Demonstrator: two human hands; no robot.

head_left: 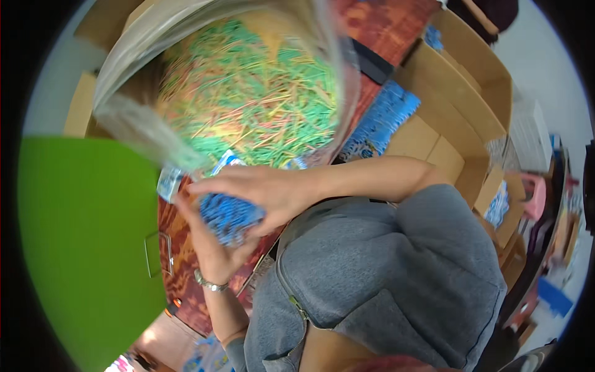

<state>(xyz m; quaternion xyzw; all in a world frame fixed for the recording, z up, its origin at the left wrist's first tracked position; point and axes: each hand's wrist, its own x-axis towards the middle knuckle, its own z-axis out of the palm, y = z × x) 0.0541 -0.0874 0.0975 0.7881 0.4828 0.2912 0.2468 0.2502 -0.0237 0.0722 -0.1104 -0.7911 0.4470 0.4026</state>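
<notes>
Between my two hands is a bundle of thin blue sticks, its many ends packed tightly together [229, 218]. My left hand [217, 251] supports it from below and the left, thumb raised along its side. From the right, my right hand [273, 191] reaches over the top and curls round it. Just beyond my hands stands a large clear plastic bag [133, 127], filled with loose thin sticks [260, 93] in green, yellow and red. Small blue-and-white packets [228, 160] lie by the bag's near edge, close to my right hand's fingers.
The red-brown patterned table [189, 310] runs beneath the bag. A bright green panel [87, 235] stands at the left. Open cardboard boxes [455, 87] are on the right, one with blue bundles [390, 115] at its edge. Another person's arm [482, 15] shows at the top right.
</notes>
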